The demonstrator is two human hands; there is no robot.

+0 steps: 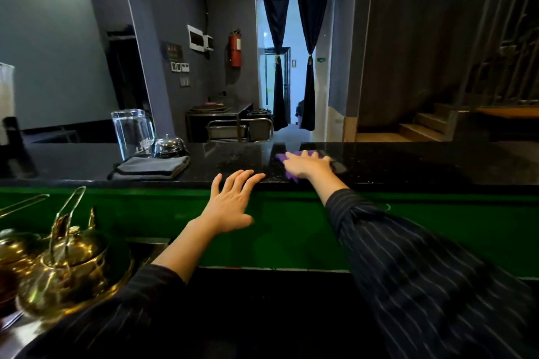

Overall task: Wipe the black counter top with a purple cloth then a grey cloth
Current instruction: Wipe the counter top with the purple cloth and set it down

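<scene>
Purple cloth: the purple cloth lies flat on the black counter top, right of centre and close to the near edge; most of it is covered by a hand, with purple showing at the far side and at the near left corner.
Right hand: the right hand presses palm-down on the purple cloth, fingers spread and flat rather than curled around it; a dark pinstriped sleeve runs back from the wrist.
Left hand: the left hand holds nothing; its fingers are spread apart, the fingertips resting on the counter's near edge just left of the cloth, the palm hanging over the green front panel.
Grey cloth: a folded grey cloth sits on the counter well to the left of both hands.
Behind the grey cloth: 1 clear glass pitcher and 1 chrome call bell, side by side, the bell touching or just beside the cloth's far edge.
Lower left: 1 brass kettle on a lower surface below the counter.
Background: a red fire extinguisher on the grey wall; dark curtains tied back at a lit doorway.
</scene>
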